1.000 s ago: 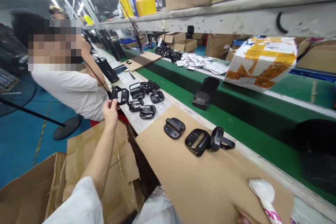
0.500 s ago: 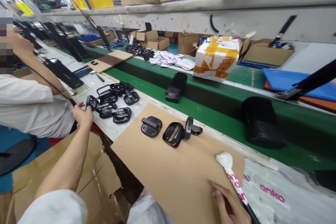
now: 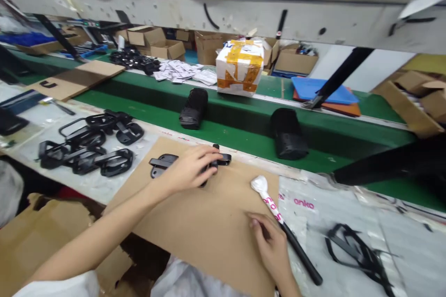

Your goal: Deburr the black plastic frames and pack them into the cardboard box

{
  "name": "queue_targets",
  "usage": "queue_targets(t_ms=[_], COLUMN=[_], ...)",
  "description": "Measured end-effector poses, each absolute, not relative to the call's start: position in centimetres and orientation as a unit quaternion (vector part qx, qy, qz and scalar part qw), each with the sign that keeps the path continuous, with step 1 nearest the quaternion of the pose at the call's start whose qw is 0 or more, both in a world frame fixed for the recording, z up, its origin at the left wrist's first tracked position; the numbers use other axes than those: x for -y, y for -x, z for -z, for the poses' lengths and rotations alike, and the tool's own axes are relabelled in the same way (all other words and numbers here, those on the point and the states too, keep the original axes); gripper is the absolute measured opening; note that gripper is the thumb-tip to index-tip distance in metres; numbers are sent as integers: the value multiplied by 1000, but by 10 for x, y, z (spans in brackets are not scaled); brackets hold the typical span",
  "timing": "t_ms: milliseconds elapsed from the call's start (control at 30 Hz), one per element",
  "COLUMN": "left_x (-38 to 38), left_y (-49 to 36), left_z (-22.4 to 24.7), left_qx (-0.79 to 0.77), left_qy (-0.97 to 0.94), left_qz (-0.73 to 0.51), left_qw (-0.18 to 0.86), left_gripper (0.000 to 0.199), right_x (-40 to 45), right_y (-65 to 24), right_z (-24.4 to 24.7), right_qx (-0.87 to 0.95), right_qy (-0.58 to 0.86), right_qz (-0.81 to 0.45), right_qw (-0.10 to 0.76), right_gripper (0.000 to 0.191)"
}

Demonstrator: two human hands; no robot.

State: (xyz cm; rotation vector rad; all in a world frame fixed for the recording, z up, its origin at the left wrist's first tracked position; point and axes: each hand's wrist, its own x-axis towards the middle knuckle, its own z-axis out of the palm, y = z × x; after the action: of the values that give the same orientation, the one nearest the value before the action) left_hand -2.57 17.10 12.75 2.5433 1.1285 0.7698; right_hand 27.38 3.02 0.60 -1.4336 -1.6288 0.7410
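My left hand (image 3: 193,167) reaches over the brown cardboard sheet (image 3: 209,232), its fingers curled on a black bracket (image 3: 225,159) with a strap loop; part of the bracket group is hidden under the hand. Just left of it lies another black bracket (image 3: 163,164), partly covered. My right hand (image 3: 270,241) rests near the sheet's right part, thumb and fingers curled together; whether anything is between them is too small to tell. Beside it lies a black-handled stick (image 3: 301,253) with a white wrapped head (image 3: 259,184).
Several black brackets (image 3: 116,162) lie on the left. Two black devices (image 3: 194,109) stand on the green conveyor (image 3: 237,137). Behind are a taped white box (image 3: 240,67) and blue trays (image 3: 324,90). Black straps (image 3: 355,248) lie at right. A grey beam (image 3: 244,14) crosses above.
The view has turned to the right. My left hand has left the bracket pile on the left and come over the brackets on the cardboard. My right hand stays beside the stick.
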Motion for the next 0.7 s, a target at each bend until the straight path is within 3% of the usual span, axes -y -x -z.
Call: queue_targets(t_ms=[100,200,433,567,667,700], left_x=[-188,-212,-229,-206,-189,-185], left_y=[-22,-43,-52,-54,-57,-59], left_z=[-108,-102,-146,-164,-149,-140], left_qx=[-358,-401,-444,-481,-462,-444], left_qy=[-899,-886,-868,-794,-719,-686], left_qz=[-221,-200,-177,-275,-319,-328], left_qw=[120,121,135,251,410,473], left_gripper=[34,14,26,34,35,34], right_x=[-30,-31,-34,-35,-29,-26], right_y=[-271,-269,-267,-304,-358,-377], right_z=[-11,-16,-32,-66,-86,-88], right_qx=[639,638,588,559,538,540], right_qy=[575,575,573,525,584,637], right_qz=[-300,-309,-383,-471,-414,-342], right_qw=[413,408,422,435,445,432], right_gripper=[24,27,24,29,26,25])
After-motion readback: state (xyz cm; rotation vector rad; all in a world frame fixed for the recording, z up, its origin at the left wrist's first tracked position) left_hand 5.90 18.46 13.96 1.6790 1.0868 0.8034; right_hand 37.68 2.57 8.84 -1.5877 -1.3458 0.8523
